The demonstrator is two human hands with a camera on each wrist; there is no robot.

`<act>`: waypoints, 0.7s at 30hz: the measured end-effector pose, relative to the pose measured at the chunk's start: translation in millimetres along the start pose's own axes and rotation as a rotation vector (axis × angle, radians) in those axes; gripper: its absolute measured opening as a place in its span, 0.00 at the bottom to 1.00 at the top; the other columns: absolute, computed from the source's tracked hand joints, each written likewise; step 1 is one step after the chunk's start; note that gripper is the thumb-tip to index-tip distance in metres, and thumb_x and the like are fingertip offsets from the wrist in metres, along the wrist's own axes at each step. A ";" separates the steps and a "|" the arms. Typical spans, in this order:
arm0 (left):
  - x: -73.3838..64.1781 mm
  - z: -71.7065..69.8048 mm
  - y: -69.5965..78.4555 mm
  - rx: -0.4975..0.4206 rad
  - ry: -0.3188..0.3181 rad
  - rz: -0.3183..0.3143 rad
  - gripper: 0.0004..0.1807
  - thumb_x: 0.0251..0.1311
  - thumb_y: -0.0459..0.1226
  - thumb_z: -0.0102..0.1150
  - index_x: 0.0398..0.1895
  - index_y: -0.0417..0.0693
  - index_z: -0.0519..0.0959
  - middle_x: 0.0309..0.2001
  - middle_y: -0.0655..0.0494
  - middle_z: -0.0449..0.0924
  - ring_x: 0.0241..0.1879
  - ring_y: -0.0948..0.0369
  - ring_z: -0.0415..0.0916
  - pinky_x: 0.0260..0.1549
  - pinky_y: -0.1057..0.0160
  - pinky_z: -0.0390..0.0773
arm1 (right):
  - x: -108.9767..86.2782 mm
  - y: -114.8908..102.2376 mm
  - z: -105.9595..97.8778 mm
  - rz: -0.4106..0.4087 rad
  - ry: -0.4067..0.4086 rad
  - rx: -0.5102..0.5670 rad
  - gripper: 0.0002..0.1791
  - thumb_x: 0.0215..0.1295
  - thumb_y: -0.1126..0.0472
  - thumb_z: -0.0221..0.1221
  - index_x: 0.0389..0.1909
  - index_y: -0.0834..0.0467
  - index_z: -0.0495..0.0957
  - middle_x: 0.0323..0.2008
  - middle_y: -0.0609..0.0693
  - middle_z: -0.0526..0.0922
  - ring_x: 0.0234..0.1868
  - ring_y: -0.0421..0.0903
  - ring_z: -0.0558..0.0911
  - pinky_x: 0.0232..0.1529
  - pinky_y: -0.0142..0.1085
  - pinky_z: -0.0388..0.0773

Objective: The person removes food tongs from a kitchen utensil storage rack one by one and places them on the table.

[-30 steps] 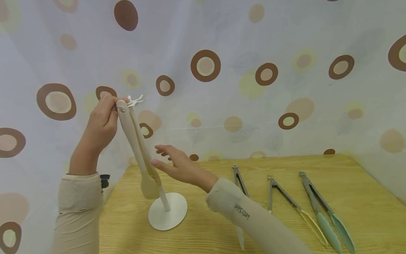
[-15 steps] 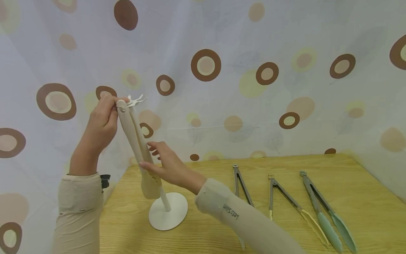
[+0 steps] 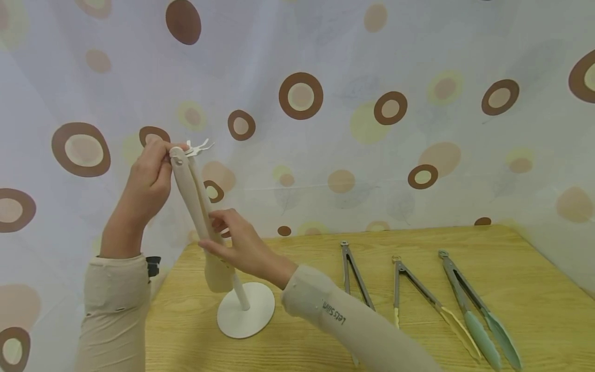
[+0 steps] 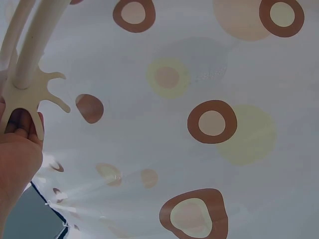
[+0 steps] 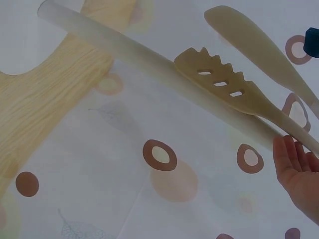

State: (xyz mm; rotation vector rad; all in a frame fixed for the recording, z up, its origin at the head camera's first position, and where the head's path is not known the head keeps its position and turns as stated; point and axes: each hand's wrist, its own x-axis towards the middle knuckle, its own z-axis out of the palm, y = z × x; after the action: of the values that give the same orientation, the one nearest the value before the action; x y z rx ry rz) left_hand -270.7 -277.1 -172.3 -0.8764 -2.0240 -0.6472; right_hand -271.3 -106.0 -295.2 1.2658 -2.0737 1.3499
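Observation:
A cream utensil stand leans, with a round base (image 3: 246, 323) and a pole (image 5: 124, 47). At its top is a branched hook plate (image 3: 201, 149). My left hand (image 3: 147, 175) grips this top; in the left wrist view its fingers show behind the plate. A cream spatula (image 5: 249, 37) and a tan slotted utensil (image 5: 217, 74) with a toothed edge run along the pole. My right hand (image 3: 244, 248) reaches around their handles, thumb in front and fingers behind. In the right wrist view its fingers extend beside the slotted utensil's handle.
On the wooden table (image 3: 525, 289) to the right lie metal-armed tongs: one pair (image 3: 355, 274) partly behind the right sleeve, one with yellow tips (image 3: 457, 328), one with green tips (image 3: 481, 338). A dotted curtain (image 3: 325, 144) hangs behind.
My right hand has moved left and brought its thumb and fingers around the utensil handles. My left hand and the stand have stayed in place.

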 end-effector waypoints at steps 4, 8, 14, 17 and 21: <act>0.0 -0.1 -1.0 -0.001 0.002 0.013 0.12 0.67 0.23 0.37 0.45 0.25 0.71 0.38 0.37 0.68 0.39 0.68 0.58 0.38 0.70 0.60 | -0.3 -1.5 4.8 0.005 0.004 0.014 0.27 0.63 0.63 0.62 0.60 0.67 0.65 0.45 0.57 0.75 0.46 0.49 0.77 0.48 0.28 0.75; -0.1 -0.1 -0.4 -0.004 -0.002 0.010 0.11 0.67 0.23 0.37 0.45 0.26 0.71 0.39 0.37 0.68 0.39 0.68 0.58 0.38 0.70 0.60 | -1.8 -3.4 8.9 0.037 -0.008 0.012 0.27 0.64 0.62 0.62 0.60 0.67 0.65 0.46 0.57 0.76 0.46 0.48 0.79 0.48 0.26 0.74; -0.6 -0.2 1.2 0.000 -0.010 -0.012 0.12 0.68 0.24 0.37 0.46 0.27 0.71 0.38 0.39 0.68 0.38 0.67 0.58 0.38 0.70 0.60 | -1.9 -6.0 11.0 0.077 -0.020 0.002 0.26 0.66 0.59 0.60 0.61 0.65 0.66 0.47 0.55 0.80 0.48 0.44 0.81 0.50 0.27 0.74; -0.7 -0.3 0.8 0.001 -0.006 -0.007 0.12 0.68 0.23 0.37 0.46 0.27 0.72 0.38 0.38 0.68 0.38 0.67 0.57 0.38 0.69 0.59 | -2.3 -6.8 11.8 0.091 -0.024 0.019 0.26 0.66 0.60 0.60 0.61 0.65 0.66 0.48 0.56 0.80 0.49 0.45 0.81 0.50 0.27 0.73; -1.0 -0.2 1.2 -0.001 -0.010 -0.012 0.11 0.68 0.24 0.37 0.45 0.27 0.71 0.38 0.38 0.67 0.38 0.67 0.57 0.38 0.69 0.59 | -3.5 -7.7 12.7 0.112 -0.028 0.040 0.26 0.66 0.58 0.60 0.61 0.65 0.66 0.47 0.55 0.79 0.48 0.43 0.80 0.50 0.26 0.73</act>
State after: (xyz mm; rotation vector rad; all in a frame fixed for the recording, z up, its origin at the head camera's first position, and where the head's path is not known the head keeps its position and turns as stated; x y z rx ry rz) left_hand -269.3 -276.9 -172.8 -0.8695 -2.0395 -0.6516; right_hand -260.9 -116.3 -299.6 1.2075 -2.1756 1.4361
